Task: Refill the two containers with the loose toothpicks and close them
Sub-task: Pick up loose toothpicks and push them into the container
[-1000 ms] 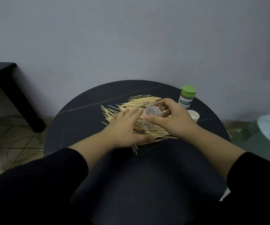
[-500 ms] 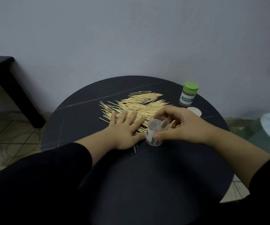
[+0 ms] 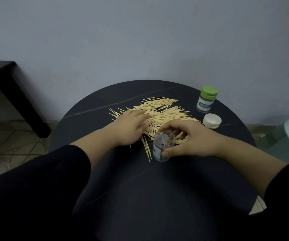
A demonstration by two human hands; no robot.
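2 containers stood on the dark round table (image 3: 157, 197). The clear container (image 3: 159, 153) was uncapped, at the near edge of the loose toothpicks (image 3: 166, 110), with the right hand (image 3: 192, 139) gripping it, thumb on the near wall and fingers curled over the rim. A few sticks showed inside it (too few to count as filled). The green-capped container (image 3: 207, 101) stood closed at the back right, with a white lid (image 3: 212, 121) just beside it. The left hand (image 3: 131, 126) lay flat on the pile, fingers straight, holding nothing.

The pile lay beyond and to the left of the open mouth, and most sticks ran crosswise, left to right. The left hand was the nearer one, already touching them. Judging from this, a bunch would need gathering and turning end-on before it could drop into the upright mouth.
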